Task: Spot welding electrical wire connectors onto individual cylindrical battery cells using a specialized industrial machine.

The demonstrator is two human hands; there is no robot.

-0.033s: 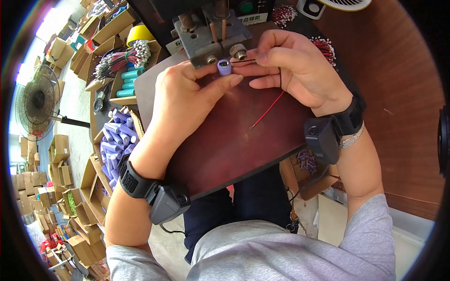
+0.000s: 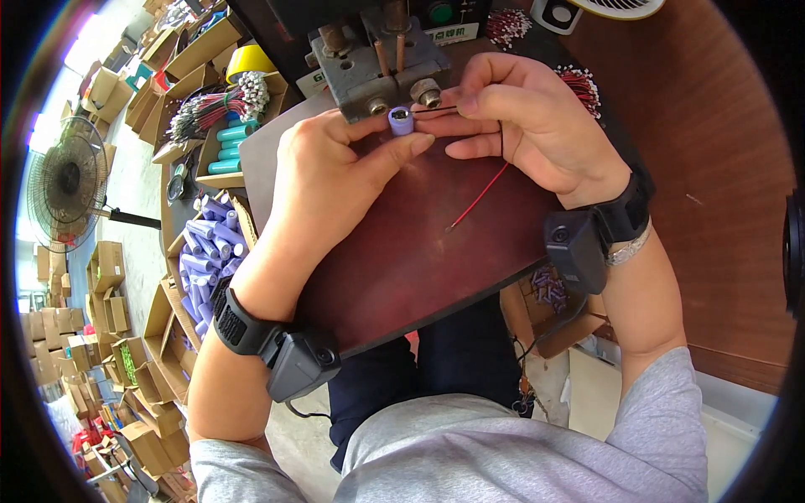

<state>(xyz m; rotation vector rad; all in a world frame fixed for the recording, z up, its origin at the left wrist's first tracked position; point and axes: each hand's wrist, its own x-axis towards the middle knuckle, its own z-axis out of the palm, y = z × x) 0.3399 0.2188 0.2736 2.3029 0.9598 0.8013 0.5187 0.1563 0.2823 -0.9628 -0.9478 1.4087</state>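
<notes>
Below the metal head of a spot welder (image 2: 360,75) with two copper pins, a purple cylindrical battery cell (image 2: 402,127) stands with its end facing up. My left hand (image 2: 331,168) grips the cell between thumb and index finger. My right hand (image 2: 537,121) pinches a thin black wire (image 2: 442,110) between thumb and index finger, its other fingers stretched beneath. The wire's tip reaches the cell's top; whether it touches cannot be made out. A red wire (image 2: 480,205) hangs from below my right hand, its free end over the dark red work board (image 2: 402,268).
At the left stand a carton of purple cells (image 2: 205,247), a box with green cells (image 2: 235,147) and a wire bundle (image 2: 231,105). More red and black wires (image 2: 580,90) lie beyond my right hand. A floor fan (image 2: 71,176) and cartons (image 2: 105,264) are farther left.
</notes>
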